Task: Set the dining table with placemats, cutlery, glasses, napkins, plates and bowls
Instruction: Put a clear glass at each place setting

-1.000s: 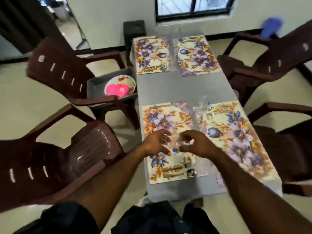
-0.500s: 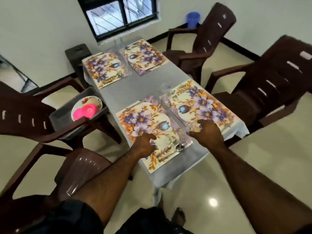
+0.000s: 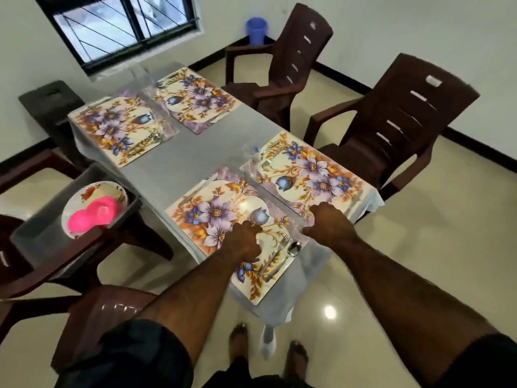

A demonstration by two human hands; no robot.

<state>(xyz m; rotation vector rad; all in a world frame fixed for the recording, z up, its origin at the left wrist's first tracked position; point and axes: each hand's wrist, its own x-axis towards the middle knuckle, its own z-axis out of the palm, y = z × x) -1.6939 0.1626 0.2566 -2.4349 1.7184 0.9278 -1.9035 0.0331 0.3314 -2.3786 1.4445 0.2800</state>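
Tiled floor, white walls, window (image 3: 126,29) far left. Grey table (image 3: 179,163) with four floral placemats, brown chairs around. Left hand (image 3: 244,242) curled, knuckles up, resting on near-left mat (image 3: 218,217); cannot tell whether holding anything. Right hand (image 3: 328,222) curled at near corner of near-right mat (image 3: 310,172), apparently pinching a clear glass (image 3: 300,229); blurred. Fork (image 3: 275,252) and spoon (image 3: 293,249) on near-left mat, between the hands. Bin (image 3: 36,231) on left chair with plates (image 3: 86,197) and pink bowl (image 3: 93,217).
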